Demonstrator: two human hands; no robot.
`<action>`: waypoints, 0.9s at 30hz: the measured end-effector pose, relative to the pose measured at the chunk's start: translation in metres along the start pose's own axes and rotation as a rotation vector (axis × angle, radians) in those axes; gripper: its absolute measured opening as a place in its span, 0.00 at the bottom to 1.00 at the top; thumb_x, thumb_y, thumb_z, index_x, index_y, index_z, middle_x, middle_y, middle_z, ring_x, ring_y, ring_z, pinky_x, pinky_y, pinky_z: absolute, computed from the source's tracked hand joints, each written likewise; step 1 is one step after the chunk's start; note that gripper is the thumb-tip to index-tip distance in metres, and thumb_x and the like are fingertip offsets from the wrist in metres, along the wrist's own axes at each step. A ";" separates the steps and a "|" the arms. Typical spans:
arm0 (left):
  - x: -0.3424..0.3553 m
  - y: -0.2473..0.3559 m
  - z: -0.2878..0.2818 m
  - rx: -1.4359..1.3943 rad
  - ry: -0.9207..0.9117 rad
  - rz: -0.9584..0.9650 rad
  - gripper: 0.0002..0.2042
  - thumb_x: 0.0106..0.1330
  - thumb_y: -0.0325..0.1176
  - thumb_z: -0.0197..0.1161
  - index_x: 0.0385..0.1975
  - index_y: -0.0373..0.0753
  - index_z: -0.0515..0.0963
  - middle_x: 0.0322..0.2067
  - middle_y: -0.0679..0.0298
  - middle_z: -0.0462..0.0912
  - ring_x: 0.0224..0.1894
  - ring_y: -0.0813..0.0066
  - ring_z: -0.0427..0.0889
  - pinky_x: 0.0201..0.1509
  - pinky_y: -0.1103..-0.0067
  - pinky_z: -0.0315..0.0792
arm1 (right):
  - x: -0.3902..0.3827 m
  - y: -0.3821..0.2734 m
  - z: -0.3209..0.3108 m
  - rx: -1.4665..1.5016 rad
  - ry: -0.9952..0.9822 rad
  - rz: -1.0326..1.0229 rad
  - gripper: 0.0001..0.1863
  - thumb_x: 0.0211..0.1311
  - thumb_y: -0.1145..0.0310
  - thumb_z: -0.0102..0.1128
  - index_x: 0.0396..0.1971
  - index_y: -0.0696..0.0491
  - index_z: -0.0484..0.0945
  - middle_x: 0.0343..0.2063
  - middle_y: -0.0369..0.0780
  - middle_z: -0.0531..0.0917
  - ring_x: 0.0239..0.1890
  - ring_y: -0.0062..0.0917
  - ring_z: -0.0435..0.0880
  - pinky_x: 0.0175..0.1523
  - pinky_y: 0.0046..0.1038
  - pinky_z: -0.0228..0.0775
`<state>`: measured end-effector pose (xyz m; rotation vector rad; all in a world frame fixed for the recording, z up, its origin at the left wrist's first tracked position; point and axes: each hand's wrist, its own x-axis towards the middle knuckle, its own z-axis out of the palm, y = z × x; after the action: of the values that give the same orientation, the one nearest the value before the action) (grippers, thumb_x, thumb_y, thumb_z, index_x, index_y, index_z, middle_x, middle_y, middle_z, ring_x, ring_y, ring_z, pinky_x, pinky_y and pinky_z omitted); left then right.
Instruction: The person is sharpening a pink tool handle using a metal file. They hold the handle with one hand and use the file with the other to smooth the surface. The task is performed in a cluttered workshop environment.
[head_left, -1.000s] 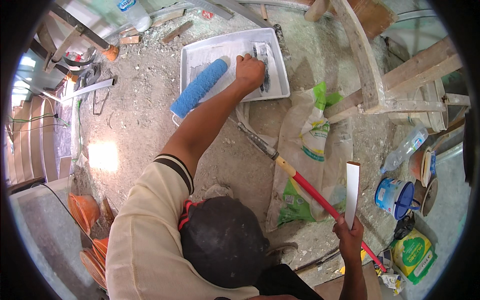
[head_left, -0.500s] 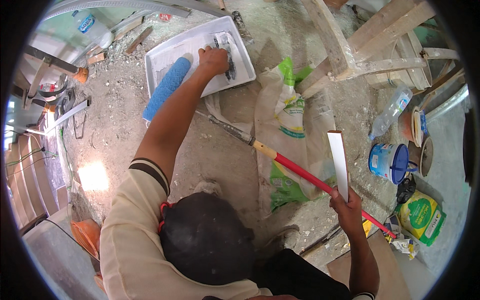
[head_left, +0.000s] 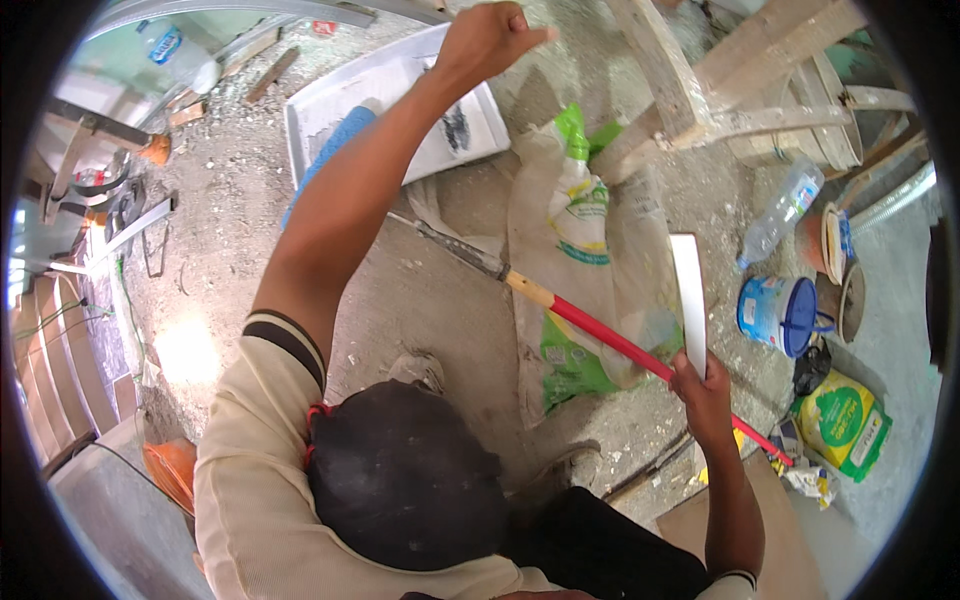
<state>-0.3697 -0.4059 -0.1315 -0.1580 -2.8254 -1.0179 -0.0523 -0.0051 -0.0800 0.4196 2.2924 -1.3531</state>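
Note:
My left hand [head_left: 487, 42] is raised over the far edge of a white paint tray [head_left: 400, 45], its fingers closed in a pinch; anything between them is too small to make out. In the tray are white paint and a dark patch. A blue fluffy paint roller [head_left: 335, 150] leans across the tray's left side, partly covered by my left forearm. Its long pole [head_left: 610, 343], red with a wooden section, slants down to the right into my right hand [head_left: 703, 388]. Closed round the pole, that hand also holds a flat white strip [head_left: 690, 300] pointing upward.
A white and green sack [head_left: 580, 220] lies under the pole. To the right are a wooden stand [head_left: 680, 90], a clear bottle [head_left: 785, 212], a blue bucket [head_left: 775, 315] and a yellow-green bag [head_left: 845, 425]. A dark cap [head_left: 405, 475] blocks the lower middle. Debris litters the concrete floor.
My left hand has lifted off the tray's painted surface and moved up and to the right, past the far edge. My right hand, with the strip, has shifted slightly up and right.

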 end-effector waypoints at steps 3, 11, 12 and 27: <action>0.023 -0.016 0.023 0.106 0.059 0.344 0.18 0.64 0.38 0.70 0.51 0.38 0.81 0.41 0.50 0.87 0.47 0.52 0.86 0.53 0.66 0.77 | 0.002 -0.002 0.000 -0.001 -0.016 -0.001 0.12 0.75 0.60 0.58 0.37 0.54 0.76 0.20 0.29 0.72 0.22 0.11 0.67 0.27 0.19 0.56; -0.048 -0.009 0.041 -0.016 0.034 0.388 0.14 0.63 0.41 0.70 0.31 0.35 0.79 0.43 0.52 0.82 0.48 0.51 0.81 0.55 0.65 0.73 | -0.006 0.031 -0.023 0.014 0.101 -0.003 0.25 0.81 0.47 0.42 0.39 0.55 0.76 0.19 0.27 0.62 0.23 0.12 0.60 0.32 0.21 0.57; -0.059 -0.009 0.042 -0.038 0.030 0.391 0.14 0.63 0.41 0.70 0.31 0.35 0.79 0.42 0.53 0.81 0.47 0.52 0.81 0.53 0.65 0.73 | -0.004 0.036 -0.026 -0.007 0.126 -0.001 0.25 0.81 0.47 0.42 0.39 0.55 0.76 0.19 0.27 0.62 0.23 0.12 0.60 0.32 0.21 0.57; -0.201 0.039 0.059 -0.460 -0.242 0.546 0.09 0.56 0.33 0.74 0.28 0.41 0.78 0.31 0.60 0.78 0.39 0.56 0.80 0.44 0.63 0.73 | 0.042 0.049 -0.002 -0.355 0.169 -0.099 0.19 0.72 0.55 0.60 0.40 0.59 0.76 0.27 0.40 0.76 0.32 0.23 0.74 0.40 0.30 0.68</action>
<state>-0.1714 -0.3489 -0.1841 -1.0905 -2.4353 -1.5428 -0.0655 0.0210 -0.1370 0.3159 2.6576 -0.9518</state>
